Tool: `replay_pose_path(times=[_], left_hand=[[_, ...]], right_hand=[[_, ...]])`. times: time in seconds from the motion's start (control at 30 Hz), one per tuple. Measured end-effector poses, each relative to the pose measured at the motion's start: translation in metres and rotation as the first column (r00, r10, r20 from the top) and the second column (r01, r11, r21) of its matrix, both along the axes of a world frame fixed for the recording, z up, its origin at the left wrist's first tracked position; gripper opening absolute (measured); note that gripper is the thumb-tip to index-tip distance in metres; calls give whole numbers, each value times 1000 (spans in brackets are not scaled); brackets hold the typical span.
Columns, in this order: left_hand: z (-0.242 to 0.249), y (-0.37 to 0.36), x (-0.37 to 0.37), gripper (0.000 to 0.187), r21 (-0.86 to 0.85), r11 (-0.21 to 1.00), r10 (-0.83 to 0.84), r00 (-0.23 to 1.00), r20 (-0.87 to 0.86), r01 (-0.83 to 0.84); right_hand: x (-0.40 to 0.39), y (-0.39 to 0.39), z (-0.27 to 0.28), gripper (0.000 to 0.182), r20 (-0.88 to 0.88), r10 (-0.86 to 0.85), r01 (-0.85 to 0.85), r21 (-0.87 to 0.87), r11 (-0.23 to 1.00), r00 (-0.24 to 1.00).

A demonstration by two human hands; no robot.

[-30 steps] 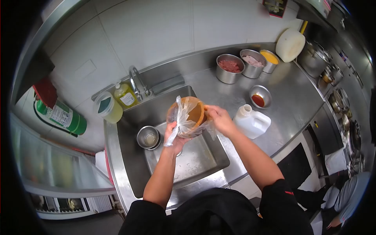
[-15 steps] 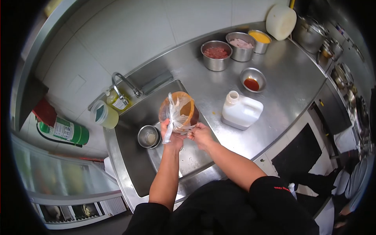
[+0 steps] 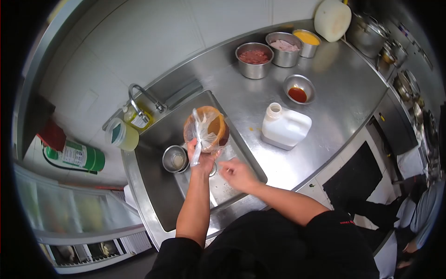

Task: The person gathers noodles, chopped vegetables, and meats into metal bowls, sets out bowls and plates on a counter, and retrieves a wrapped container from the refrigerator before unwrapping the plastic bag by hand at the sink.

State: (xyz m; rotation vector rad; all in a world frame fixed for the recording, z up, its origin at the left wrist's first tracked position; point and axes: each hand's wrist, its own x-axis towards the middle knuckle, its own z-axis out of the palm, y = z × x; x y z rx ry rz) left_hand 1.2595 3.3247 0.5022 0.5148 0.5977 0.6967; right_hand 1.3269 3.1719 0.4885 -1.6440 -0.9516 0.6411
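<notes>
Over the sink (image 3: 153,195), my left hand (image 3: 203,162) is closed around the underside of an orange-brown round bowl (image 3: 203,111) covered by a clear plastic bag (image 3: 202,135). The bag is gathered and bunched on the near side, and brown content shows on its right. My right hand (image 3: 239,176) is off the bag, a little to the right and below, its fingers partly curled and apart, slightly blurred, with nothing visible in them. A small metal bowl (image 3: 175,159) with some pale content sits in the sink, left of my left hand.
A white jug (image 3: 288,128) without a cap stands on the steel counter. Behind it are a metal bowl of red sauce (image 3: 298,83) and metal pots of red meat (image 3: 254,69), pale meat (image 3: 284,58) and yellow liquid (image 3: 306,51). A faucet (image 3: 144,100) overhangs the sink.
My right hand has let go of the plastic bag and drawn down and to the right. My left hand still supports the bowl, which has shifted slightly left.
</notes>
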Motion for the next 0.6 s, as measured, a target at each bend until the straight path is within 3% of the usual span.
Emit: replay_pose_path(times=[0.03, 0.1, 0.27, 0.47, 0.6], left_hand=[[0, 2, -1, 51, 11, 1000, -18, 1000, -3, 18], [1, 4, -3, 52, 31, 998, -55, 998, -12, 55], [3, -2, 1, 46, 50, 996, -66, 993, -102, 72], [17, -8, -2, 45, 87, 992, -68, 977, -203, 87], [9, 5, -10, 52, 70, 985, -146, 976, -160, 159]], right_hand=[[12, 0, 5, 31, -118, -23, 17, -47, 999, 993], [45, 13, 6, 31, -118, -119, 120, 0, 993, 986], [96, 52, 55, 31, -69, -125, 116, -128, 985, 990], [117, 71, 85, 34, 121, 23, 14, -300, 954, 992], [117, 81, 103, 29, 114, -21, 58, -331, 942, 993]])
